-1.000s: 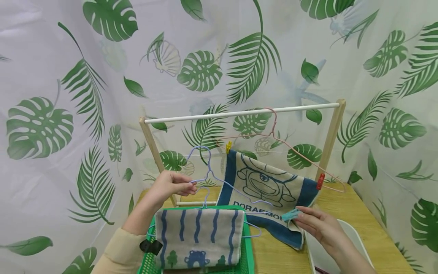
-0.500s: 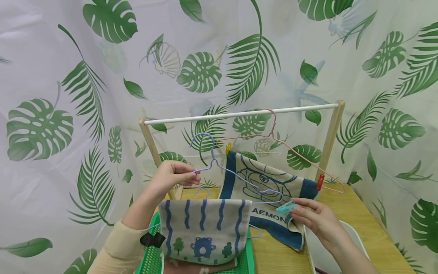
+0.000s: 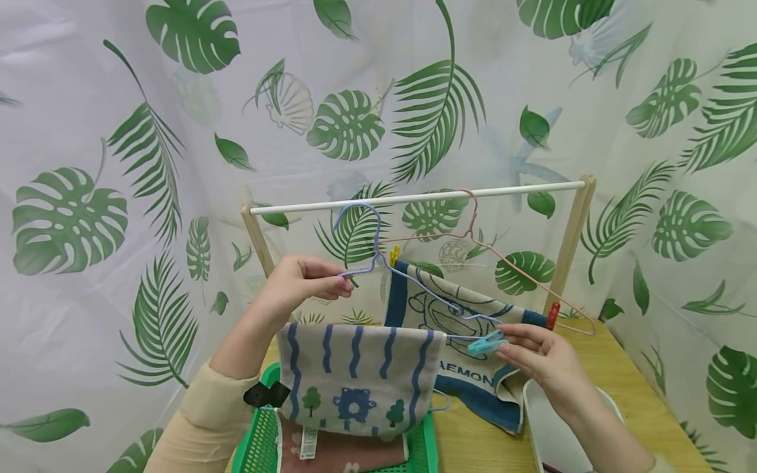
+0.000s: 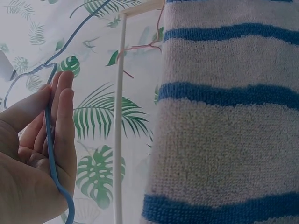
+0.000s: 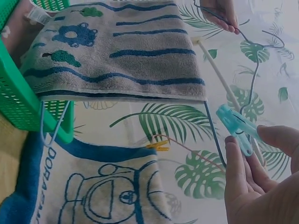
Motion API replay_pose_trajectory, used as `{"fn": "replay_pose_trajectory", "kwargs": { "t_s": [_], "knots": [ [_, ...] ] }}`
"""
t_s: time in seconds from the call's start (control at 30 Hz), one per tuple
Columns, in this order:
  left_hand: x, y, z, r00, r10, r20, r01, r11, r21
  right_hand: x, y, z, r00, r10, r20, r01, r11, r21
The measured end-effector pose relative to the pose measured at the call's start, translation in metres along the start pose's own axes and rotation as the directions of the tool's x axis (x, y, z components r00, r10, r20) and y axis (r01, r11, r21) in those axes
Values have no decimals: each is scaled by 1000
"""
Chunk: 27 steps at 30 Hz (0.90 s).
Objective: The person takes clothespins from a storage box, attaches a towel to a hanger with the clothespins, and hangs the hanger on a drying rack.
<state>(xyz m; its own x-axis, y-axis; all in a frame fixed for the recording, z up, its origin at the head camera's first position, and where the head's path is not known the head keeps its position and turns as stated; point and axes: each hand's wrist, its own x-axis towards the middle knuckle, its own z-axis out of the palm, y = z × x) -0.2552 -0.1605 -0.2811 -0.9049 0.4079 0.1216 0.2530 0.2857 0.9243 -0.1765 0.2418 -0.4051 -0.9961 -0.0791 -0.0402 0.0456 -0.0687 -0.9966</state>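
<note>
My left hand (image 3: 298,286) pinches the left shoulder of a lilac-blue clothes hanger (image 3: 378,246), thumb against fingers. Over the hanger's lower bar hangs a light towel (image 3: 363,368) with blue wavy stripes, a bear and trees; it stands large beside the left hand (image 4: 37,158) in the left wrist view. A turquoise clothespin (image 3: 486,343) is pinched between thumb and fingers of my right hand (image 3: 547,368), near the hanger's right end. The right wrist view shows that clothespin (image 5: 231,121) apart from the towel's edge. Whether the right fingers touch the hanger, I cannot tell.
Behind, a pink hanger (image 3: 473,220) on the rack's white bar (image 3: 414,198) carries a Doraemon towel (image 3: 473,387) with yellow (image 3: 395,255) and red (image 3: 552,316) clothespins. A green basket (image 3: 430,450) holds pink cloth (image 3: 355,454). A white tray (image 3: 532,410) stands right.
The left hand has raised the lilac-blue hanger and moved it slightly right. The striped towel has lifted with it, uncovering pink cloth. The right hand, holding the clothespin, has moved slightly left and up.
</note>
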Motion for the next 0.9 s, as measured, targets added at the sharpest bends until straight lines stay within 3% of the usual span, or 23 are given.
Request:
{"fn": "replay_pose_trajectory", "kwargs": {
  "t_s": [0.2, 0.37, 0.67, 0.9],
  "knots": [
    [3, 12, 0, 999, 39, -4, -39, 999, -1, -4, -14, 9, 985, -169, -44, 167, 984, -64],
    [4, 19, -1, 997, 69, -17, -70, 997, -25, -8, -24, 15, 964, -257, -72, 247, 961, -123],
    [8, 32, -8, 991, 127, -40, -132, 981, -139, -18, -45, 25, 875, -475, -90, 450, 868, -211],
    [11, 33, -9, 989, 140, -40, -144, 980, -140, -20, -58, 27, 834, -541, -106, 496, 820, -284]
  ]
}}
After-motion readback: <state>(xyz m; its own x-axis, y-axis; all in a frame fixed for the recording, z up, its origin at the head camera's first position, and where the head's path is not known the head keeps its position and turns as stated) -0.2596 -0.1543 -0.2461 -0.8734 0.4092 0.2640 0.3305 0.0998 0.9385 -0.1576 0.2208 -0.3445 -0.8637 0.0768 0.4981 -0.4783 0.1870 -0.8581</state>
